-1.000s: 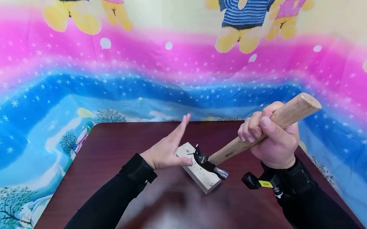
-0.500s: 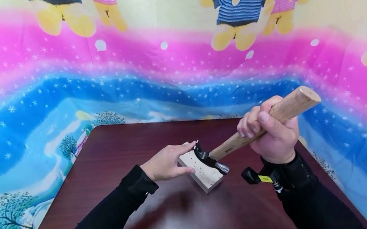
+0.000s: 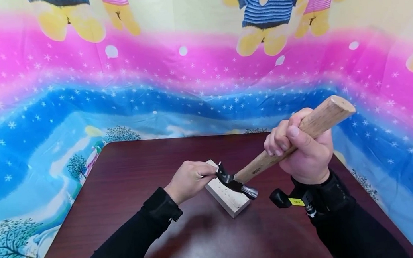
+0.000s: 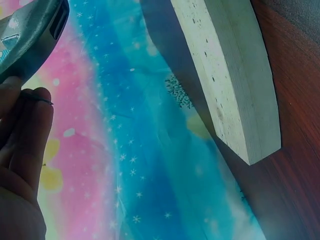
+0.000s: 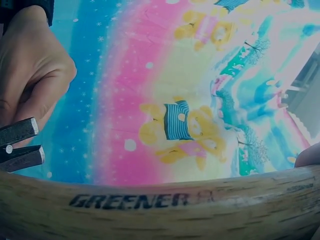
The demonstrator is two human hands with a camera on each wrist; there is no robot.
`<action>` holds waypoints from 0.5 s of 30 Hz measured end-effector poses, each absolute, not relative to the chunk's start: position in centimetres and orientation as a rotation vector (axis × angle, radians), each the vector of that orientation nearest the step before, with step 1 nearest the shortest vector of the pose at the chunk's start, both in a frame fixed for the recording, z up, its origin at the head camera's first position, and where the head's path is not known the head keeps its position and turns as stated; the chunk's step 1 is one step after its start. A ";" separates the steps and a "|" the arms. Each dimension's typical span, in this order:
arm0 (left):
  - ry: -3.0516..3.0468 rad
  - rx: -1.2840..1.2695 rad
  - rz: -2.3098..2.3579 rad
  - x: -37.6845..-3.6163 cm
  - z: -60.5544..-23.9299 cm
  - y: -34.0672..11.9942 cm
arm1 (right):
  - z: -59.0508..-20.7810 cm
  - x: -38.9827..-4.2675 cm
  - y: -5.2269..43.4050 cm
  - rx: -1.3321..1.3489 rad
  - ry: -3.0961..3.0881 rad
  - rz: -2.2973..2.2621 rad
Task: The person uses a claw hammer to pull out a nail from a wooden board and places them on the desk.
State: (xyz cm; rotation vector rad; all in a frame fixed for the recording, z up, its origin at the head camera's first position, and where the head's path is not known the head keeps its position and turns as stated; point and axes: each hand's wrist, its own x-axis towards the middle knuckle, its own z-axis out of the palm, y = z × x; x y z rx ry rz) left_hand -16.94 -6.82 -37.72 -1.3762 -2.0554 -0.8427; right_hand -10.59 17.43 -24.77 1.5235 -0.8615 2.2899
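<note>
My right hand (image 3: 306,150) grips a claw hammer (image 3: 257,169) by its wooden handle, the butt tilted up to the right. The hammer's head hangs close over a pale wooden block (image 3: 231,201), claw toward my left hand (image 3: 186,180). With thumb and fingertips my left hand pinches a small nail (image 4: 44,100) at the claw; its dark pointed end shows in the left wrist view. Between the claw's two prongs, the right wrist view shows the nail's round head (image 5: 9,148). Most of the nail's shank is hidden by the fingers.
The block lies on a dark red-brown table (image 3: 140,161), its top marked with several small holes. A patterned curtain (image 3: 175,87) hangs behind the table and along both sides. A small black camera (image 3: 281,198) sticks out from the right wrist.
My left hand has gone from spread fingers above the block to pinching the nail at the claw. The hammer has stayed nearly in place.
</note>
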 end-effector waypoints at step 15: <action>-2.101 -1.376 -0.770 -16.5 -37.6 -6.5 | -24.9 -10.7 17.3 1.539 -0.934 2.319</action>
